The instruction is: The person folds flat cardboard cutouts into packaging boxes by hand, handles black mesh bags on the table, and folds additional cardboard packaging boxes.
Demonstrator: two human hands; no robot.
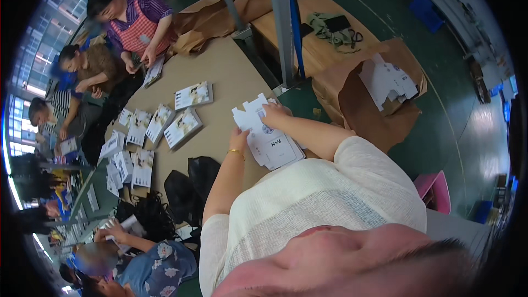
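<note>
A flat white carton blank (270,142) with dark printing and cut tabs lies in front of my body at the table's near edge. My left hand (238,139), with a bracelet at the wrist, grips its left edge, thumb on top. On its upper right part is my right hand (276,116), fingers bent over the edge near the tabs. What is under the blank is mostly hidden; further white card edges show along its lower right side.
Several white picture-printed boxes (193,94) cover the table's left half (231,66), beside black cloth bags (184,190). A metal post (286,33) rises beyond my hands. Brown wrapping paper (352,99) holds more white blanks (388,83) at right. Co-workers sit or stand along the left.
</note>
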